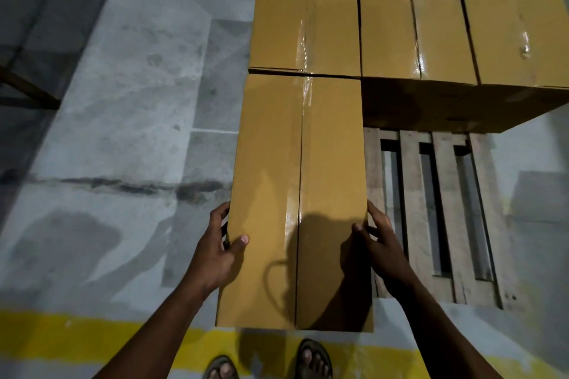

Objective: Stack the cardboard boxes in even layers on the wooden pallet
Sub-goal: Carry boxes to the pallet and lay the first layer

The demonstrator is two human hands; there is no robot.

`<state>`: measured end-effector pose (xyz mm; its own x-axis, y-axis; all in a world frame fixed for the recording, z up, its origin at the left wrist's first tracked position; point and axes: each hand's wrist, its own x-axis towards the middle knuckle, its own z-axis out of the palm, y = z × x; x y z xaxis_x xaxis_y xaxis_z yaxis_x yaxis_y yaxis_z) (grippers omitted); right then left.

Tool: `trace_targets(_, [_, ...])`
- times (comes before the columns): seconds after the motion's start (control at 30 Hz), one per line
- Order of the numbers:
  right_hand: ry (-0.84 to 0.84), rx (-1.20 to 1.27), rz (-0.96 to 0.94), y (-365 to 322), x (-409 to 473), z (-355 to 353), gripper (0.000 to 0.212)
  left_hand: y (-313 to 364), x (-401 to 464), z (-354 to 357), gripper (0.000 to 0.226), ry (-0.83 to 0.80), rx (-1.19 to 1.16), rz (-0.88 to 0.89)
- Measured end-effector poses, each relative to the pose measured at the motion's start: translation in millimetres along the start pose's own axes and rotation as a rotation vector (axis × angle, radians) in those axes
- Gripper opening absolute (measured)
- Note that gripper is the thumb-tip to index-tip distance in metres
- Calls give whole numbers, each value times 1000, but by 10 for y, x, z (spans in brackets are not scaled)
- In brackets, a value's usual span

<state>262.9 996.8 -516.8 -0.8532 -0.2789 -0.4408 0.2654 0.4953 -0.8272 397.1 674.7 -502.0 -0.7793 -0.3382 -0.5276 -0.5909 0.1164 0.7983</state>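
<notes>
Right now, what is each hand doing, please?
Left hand: grips the left side of the cardboard box.
Right hand: grips the right side of the same box.

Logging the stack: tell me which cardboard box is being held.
The nearest cardboard box, gripped by the left hand and right hand; the others sit untouched behind it.

- Grey concrete floor (123,101), stained, dark crack line across left-middle
- Yellow painted stripe (61,332) on floor along near edge
- 2 sandalled feet (314,360) standing on the stripe, near centre
- Wooden pallet (431,209) lies on floor at right, slats bare on its near part
- Cardboard boxes (431,9) in a row on pallet's far part, tops taped
- Dark frame piece (27,86) on floor, far left
</notes>
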Motion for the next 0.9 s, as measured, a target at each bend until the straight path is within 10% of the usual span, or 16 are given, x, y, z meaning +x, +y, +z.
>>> trace_targets(0.9, [-10,-41,-23,56,52,15,63,-4,26,-3,69,-20,39,2])
